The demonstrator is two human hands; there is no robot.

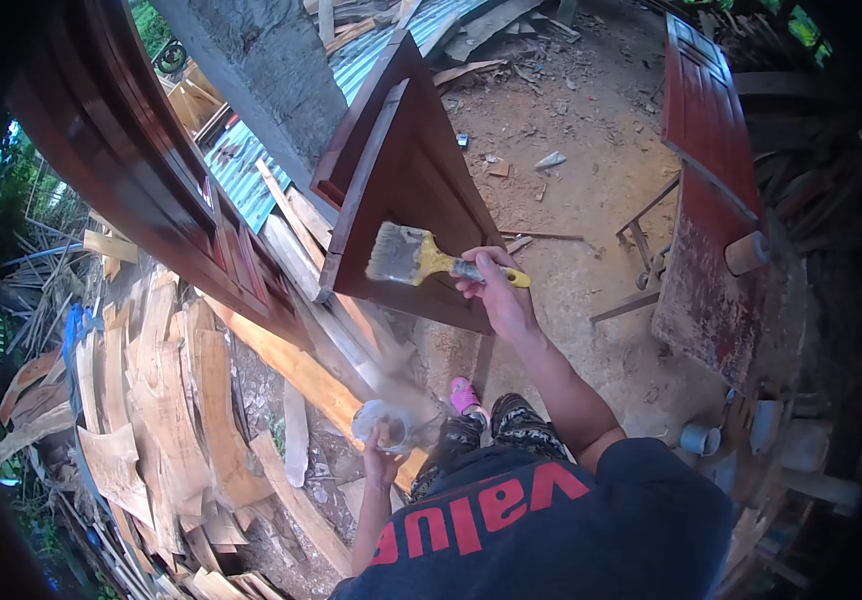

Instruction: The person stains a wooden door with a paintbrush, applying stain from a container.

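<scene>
My right hand [504, 300] is closed around the handle of a wide paintbrush [401, 255] with a yellow handle and pale, worn bristles pointing left. The brush overlaps the lower part of a dark reddish-brown wooden panel [416, 190] that stands tilted in front of me. Lower down, my left hand [383, 462] grips a clear, round plastic container [381, 424] near my leg. A tall, glossy reddish-brown door [121, 140] rises on the left.
Rough wood slabs [166, 400] pile up at lower left. A grey pillar [261, 85] stands behind the panels, beside a corrugated metal sheet [251, 165]. On the right, a stained board [711, 290] bears a cylinder [746, 253], near another red-brown panel [706, 110]. Metal bars [641, 235] lie on the dirt.
</scene>
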